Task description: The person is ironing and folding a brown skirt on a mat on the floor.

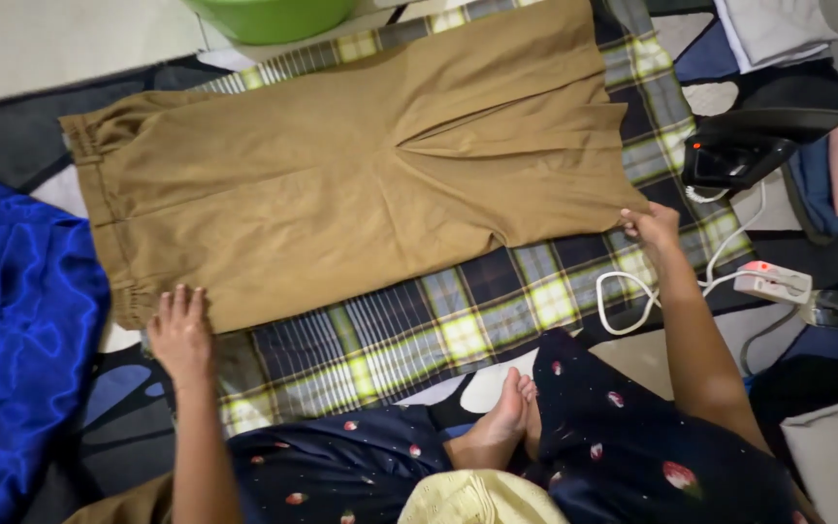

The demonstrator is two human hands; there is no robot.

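A tan pair of trousers (341, 175) lies spread flat on a plaid cloth (458, 320) on the floor, waistband to the left. My left hand (179, 330) rests flat on the waistband's near corner, fingers apart. My right hand (650, 226) pinches the trousers' hem corner at the right. My bare feet (501, 427) and dark flowered garment show below.
A black iron (739, 150) with a red light stands at the right, its white cord (632, 291) leading to a power strip (773, 281). Shiny blue fabric (12, 330) lies at the left, a green basin (269, 17) at the top, folded clothes (778, 29) at the top right.
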